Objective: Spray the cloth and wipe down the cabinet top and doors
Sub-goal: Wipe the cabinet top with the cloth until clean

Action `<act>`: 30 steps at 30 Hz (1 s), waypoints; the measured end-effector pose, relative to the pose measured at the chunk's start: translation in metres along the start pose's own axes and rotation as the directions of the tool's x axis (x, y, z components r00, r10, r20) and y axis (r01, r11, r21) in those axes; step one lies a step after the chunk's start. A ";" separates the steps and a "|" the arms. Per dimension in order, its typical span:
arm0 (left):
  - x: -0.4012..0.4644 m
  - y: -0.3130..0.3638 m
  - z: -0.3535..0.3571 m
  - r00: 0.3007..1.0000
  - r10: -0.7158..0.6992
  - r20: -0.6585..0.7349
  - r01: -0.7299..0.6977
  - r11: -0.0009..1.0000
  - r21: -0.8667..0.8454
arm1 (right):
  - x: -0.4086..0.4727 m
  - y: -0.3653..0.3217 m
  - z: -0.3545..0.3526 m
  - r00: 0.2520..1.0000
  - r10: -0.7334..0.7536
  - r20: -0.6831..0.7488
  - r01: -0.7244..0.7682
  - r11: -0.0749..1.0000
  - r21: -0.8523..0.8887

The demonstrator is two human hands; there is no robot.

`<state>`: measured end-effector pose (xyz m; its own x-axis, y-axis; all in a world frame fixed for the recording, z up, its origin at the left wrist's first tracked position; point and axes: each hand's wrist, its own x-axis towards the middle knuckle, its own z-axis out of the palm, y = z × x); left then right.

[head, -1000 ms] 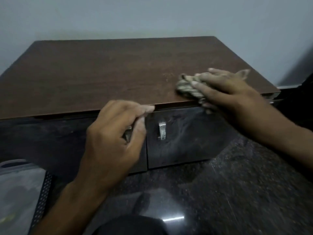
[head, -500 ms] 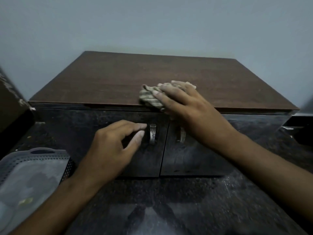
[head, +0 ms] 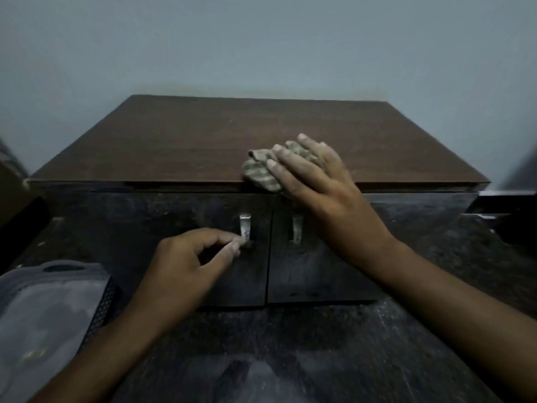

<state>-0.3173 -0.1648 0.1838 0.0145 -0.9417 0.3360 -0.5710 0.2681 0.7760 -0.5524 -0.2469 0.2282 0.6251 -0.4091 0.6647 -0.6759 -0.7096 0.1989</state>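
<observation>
A low cabinet with a brown wooden top point(head: 203, 141) and two dark doors stands against the wall. My right hand point(head: 313, 175) lies flat, fingers straight, on a crumpled striped cloth point(head: 258, 173) at the front edge of the top, near the middle. My left hand point(head: 186, 263) hovers in front of the left door point(head: 162, 222), thumb and forefinger curled together at the lower end of its metal handle point(head: 245, 226). The right door's handle point(head: 297, 228) is partly behind my right wrist. No spray bottle is in view.
A grey plastic basket point(head: 43, 309) with a perforated side sits on the dark speckled floor point(head: 319, 359) at the lower left. A brown object point(head: 11, 193) stands at the far left edge. A grey wall rises behind the cabinet.
My right hand slid the cloth leftward along the top's front edge, from its right end to the middle. My left hand dropped from the top's front edge to the left door's handle.
</observation>
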 end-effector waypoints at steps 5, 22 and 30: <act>0.001 0.003 0.008 0.999 -0.038 -0.022 0.038 0.999 0.011 | 0.026 -0.025 0.014 0.995 -0.093 0.030 0.092 0.996 0.022; -0.001 0.002 0.002 0.997 -0.080 -0.005 0.077 0.973 -0.215 | -0.033 -0.067 0.029 0.983 -0.080 -0.163 0.102 0.986 0.130; -0.003 -0.002 -0.006 0.998 -0.063 0.029 0.069 0.932 -0.355 | -0.047 -0.067 0.002 0.969 0.103 0.224 -0.227 0.723 0.652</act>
<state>-0.3110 -0.1611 0.1845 0.0267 -0.9622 0.2712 -0.2394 0.2572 0.9362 -0.5361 -0.1816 0.1817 0.6234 -0.5980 0.5038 -0.3765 -0.7942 -0.4769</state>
